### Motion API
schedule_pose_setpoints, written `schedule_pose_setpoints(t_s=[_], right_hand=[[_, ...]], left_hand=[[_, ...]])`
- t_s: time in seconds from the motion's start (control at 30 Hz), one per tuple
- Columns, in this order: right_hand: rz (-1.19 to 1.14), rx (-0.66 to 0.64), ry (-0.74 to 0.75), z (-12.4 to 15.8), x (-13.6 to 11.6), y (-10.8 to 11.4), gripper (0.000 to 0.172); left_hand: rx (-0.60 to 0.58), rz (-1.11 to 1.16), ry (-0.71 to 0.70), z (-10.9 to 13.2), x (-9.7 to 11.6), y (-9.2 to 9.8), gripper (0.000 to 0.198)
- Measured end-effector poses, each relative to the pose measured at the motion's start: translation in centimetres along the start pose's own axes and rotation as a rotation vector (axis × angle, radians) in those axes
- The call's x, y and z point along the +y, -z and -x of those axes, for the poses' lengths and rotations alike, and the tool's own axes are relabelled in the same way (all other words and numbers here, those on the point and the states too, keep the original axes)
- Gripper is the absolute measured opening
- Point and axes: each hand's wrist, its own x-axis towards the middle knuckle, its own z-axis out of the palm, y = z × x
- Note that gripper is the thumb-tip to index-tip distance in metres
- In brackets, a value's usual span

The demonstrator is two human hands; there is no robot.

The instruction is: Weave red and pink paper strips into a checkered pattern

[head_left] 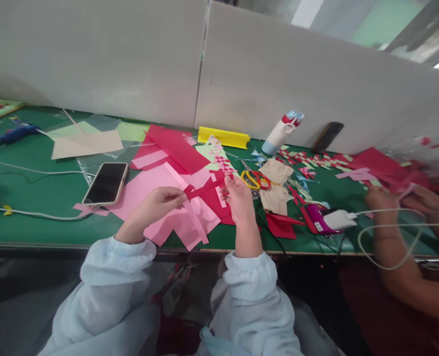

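Note:
Between my hands a red paper strip (206,188) is stretched, with a pink paper strip (194,213) crossing it near its left end. My left hand (163,201) pinches the strips' crossing end between thumb and fingers. My right hand (238,195) is closed on the other end of the red strip, fingertips partly hidden. Under them lie pink paper sheets (138,193) and red paper sheets (182,148). Just right of my right hand are scissors (255,180) with yellow and red handles and a beige cloth (277,185).
A phone (106,184) and white cables lie at left, a blue glue gun (18,132) farther back. A bottle (282,132), a yellow holder (224,137) and woven paper strips (316,159) stand or lie along the partition. At right, a co-worker's hands (384,200) hold pink paper.

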Motion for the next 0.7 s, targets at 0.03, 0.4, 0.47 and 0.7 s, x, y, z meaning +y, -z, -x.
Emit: schedule_pose_setpoints(t_s=[0.03, 0.4, 0.47, 0.7], right_hand=[[0.01, -0.014, -0.027, 0.1, 0.1, -0.2, 0.053], [0.033, -0.361, -0.233, 1.9, 1.5, -2.7, 0.044], [0.078, -0.388, -0.267, 1.9, 2.0, -2.9, 0.044], [-0.026, -0.333, -0.117, 2.2, 2.6, -3.6, 0.036]], left_hand=[[0.015, -0.001, -0.014, 0.0, 0.1, -0.1, 0.033], [0.113, 0.142, -0.12, 0.2, 0.3, -0.3, 0.03], [0.098, 0.158, -0.141, 0.2, 0.2, -0.3, 0.037], [0.053, 0.149, -0.117, 0.4, 0.2, -0.6, 0.042]])
